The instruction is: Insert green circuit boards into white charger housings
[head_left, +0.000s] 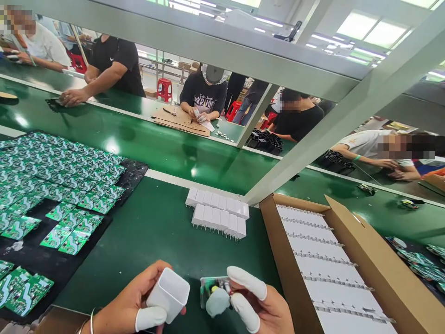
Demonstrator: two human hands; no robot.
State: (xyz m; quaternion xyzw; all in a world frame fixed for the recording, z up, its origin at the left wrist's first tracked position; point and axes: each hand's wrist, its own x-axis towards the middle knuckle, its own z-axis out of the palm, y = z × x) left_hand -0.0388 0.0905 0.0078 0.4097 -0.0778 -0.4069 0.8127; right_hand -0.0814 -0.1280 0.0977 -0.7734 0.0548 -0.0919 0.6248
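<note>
My left hand [134, 301] grips a white plastic charger shell [168, 293], its hollow mouth turned toward the right. My right hand [259, 306], with white finger cots on the fingertips, pinches a small green circuit board [212, 285] with components on it. The board's end sits a short way from the shell's mouth, apart from it. Both hands hover low over the green table [156, 232] near its front edge.
Two rows of finished white shells [218, 214] stand mid-table. Many green circuit boards [52, 181] lie on black mats at left. An open cardboard box [333, 260] packed with white chargers sits at right. Grey frame bars cross overhead. Other people work across the conveyor [167, 148].
</note>
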